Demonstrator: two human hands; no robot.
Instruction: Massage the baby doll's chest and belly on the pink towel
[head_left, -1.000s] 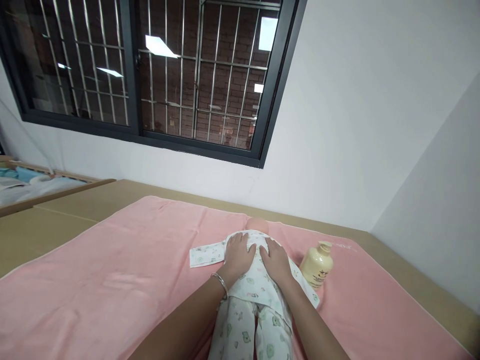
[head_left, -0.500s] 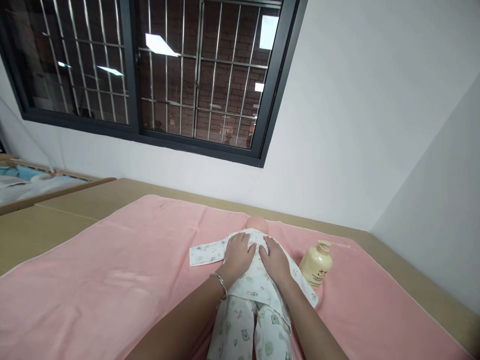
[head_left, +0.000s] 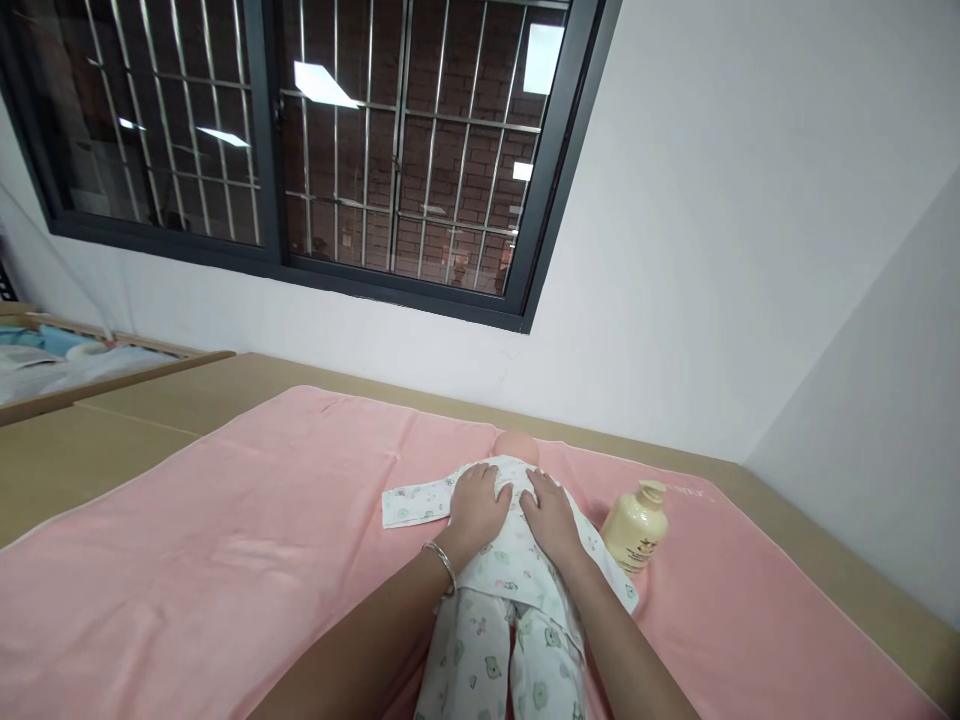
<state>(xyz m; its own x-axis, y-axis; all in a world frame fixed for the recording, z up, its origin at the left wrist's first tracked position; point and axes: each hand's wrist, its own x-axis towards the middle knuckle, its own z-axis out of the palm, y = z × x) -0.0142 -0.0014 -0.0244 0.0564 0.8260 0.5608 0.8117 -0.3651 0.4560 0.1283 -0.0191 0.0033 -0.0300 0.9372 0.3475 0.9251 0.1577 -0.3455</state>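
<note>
A baby doll (head_left: 516, 446) lies on a pink blanket (head_left: 285, 500), its head toward the wall and its legs toward me. It wears a white printed top (head_left: 504, 575) and matching trousers (head_left: 480, 650). My left hand (head_left: 480, 505), with a silver bangle at the wrist, rests flat on the left side of the doll's upper body. On the right side lies my right hand (head_left: 550, 512), also flat, fingers stretched toward the head. Both thumbs point inward, a small gap between them. One sleeve (head_left: 416, 503) extends out to the left.
A pale yellow pump bottle (head_left: 636, 525) stands on the blanket right of the doll. Beyond the blanket runs a wooden surface (head_left: 225, 385) along the white wall. A barred window (head_left: 405, 150) is above. At far left is a wooden-edged bed (head_left: 112, 370) with blue and white bedding.
Both hands stay in place on the doll's upper body. The whole view has shifted very slightly; nothing else has visibly moved.
</note>
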